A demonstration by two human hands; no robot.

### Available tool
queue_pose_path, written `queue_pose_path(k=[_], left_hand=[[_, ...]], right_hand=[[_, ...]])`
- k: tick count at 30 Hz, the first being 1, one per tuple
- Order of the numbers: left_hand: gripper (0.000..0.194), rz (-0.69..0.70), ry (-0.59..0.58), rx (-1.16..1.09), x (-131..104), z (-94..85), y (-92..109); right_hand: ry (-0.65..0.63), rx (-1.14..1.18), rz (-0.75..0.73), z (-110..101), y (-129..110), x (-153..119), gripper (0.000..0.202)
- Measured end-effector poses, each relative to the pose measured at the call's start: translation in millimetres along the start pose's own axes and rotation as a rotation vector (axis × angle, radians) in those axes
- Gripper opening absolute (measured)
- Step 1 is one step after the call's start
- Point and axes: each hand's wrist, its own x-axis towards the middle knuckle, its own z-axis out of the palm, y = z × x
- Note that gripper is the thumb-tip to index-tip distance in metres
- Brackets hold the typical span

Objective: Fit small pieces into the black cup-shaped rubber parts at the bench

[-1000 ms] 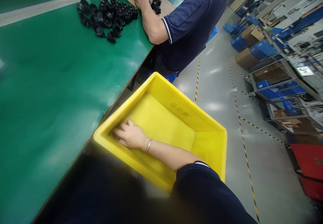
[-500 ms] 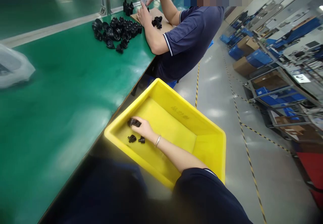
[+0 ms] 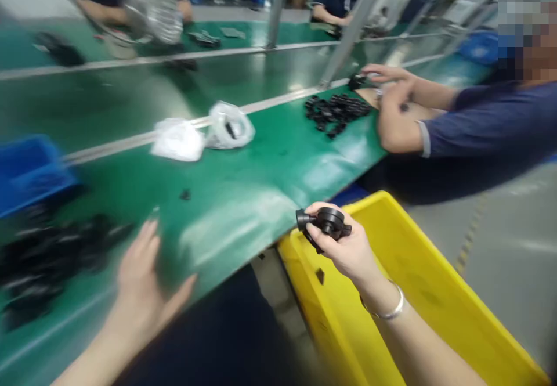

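My right hand (image 3: pixel 348 241) grips a black plastic part (image 3: pixel 329 222) with a round cap and a side spout, held above the near corner of the yellow bin (image 3: pixel 383 206). A dark piece (image 3: pixel 320 276) shows inside that bin. Over the green tabletop (image 3: pixel 243 200), my left hand (image 3: pixel 141 281) is spread with its thumb apart and holds nothing. Just left of it lies a blurred heap of black parts (image 3: pixel 56 258). One small black piece (image 3: pixel 185 194) sits alone on the green surface beyond my left hand.
A blue bin (image 3: pixel 30 171) stands at the left. Two white plastic bags (image 3: pixel 178 139) lie by the metal rail. Further right is another pile of black parts (image 3: pixel 335 110), beside a co-worker's arms (image 3: pixel 400 107). More people sit across the table.
My view has swung left. My right hand has risen out of the yellow bin holding the black plastic part, and my left hand has come into view over the table.
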Motion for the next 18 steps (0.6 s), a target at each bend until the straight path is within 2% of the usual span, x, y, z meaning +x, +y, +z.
queue_pose_path(k=[2, 6, 9, 11, 13, 15, 16, 18], left_hand=[[0.116, -0.018, 0.057, 0.069, -3.0, -3.9, -5.0], [0.120, -0.121, 0.157, 0.176, -3.5, -15.3, -13.3], [0.117, -0.171, 0.192, 0.264, -10.7, -27.7, -24.8], [0.113, -0.175, 0.169, 0.300, -17.1, -36.0, -35.2], [0.107, -0.173, 0.115, 0.321, -22.0, -43.4, -45.8], [0.098, -0.186, 0.055, 0.330, -24.3, -49.4, -54.3], [0.092, -0.199, 0.034, 0.329, -24.4, -51.9, -57.2], [0.080, -0.231, 0.021, 0.313, -22.9, -55.3, -59.5]], right_hand=[[-0.198, 0.067, -0.052, 43.6, -20.8, 19.6, 0.019], [-0.558, 0.150, -0.068, 152.2, -45.3, 37.8, 0.019], [-0.679, 0.055, -0.159, 226.6, -45.7, 39.6, 0.024], [-0.715, -0.004, -0.285, 263.1, -45.0, 39.6, 0.040], [-0.755, -0.020, -0.404, 283.9, -49.8, 39.2, 0.061], [-0.814, -0.014, -0.488, 284.8, -60.8, 39.6, 0.071], [-0.839, -0.016, -0.518, 277.1, -67.7, 40.8, 0.072], [-0.842, -0.037, -0.539, 246.5, -80.5, 46.0, 0.064]])
